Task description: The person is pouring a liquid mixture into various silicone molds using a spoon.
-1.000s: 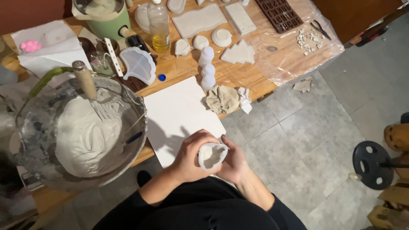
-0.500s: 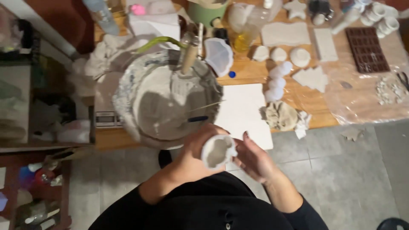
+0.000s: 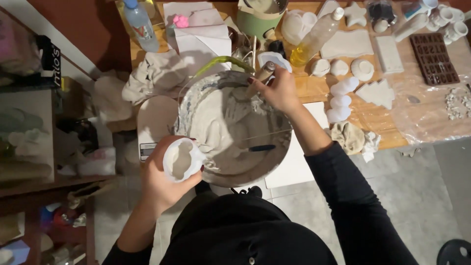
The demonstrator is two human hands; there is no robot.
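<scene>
Both hands have separated: my left hand (image 3: 164,179) now cups the white mould (image 3: 182,159) beside the mixing bowl (image 3: 233,128), my right hand (image 3: 278,88) newly grips the wooden-handled stirrer (image 3: 259,78), so filling seems near.

A plastic bottle (image 3: 140,22), brown letter mould (image 3: 434,59), crumpled cloth (image 3: 347,136).
</scene>
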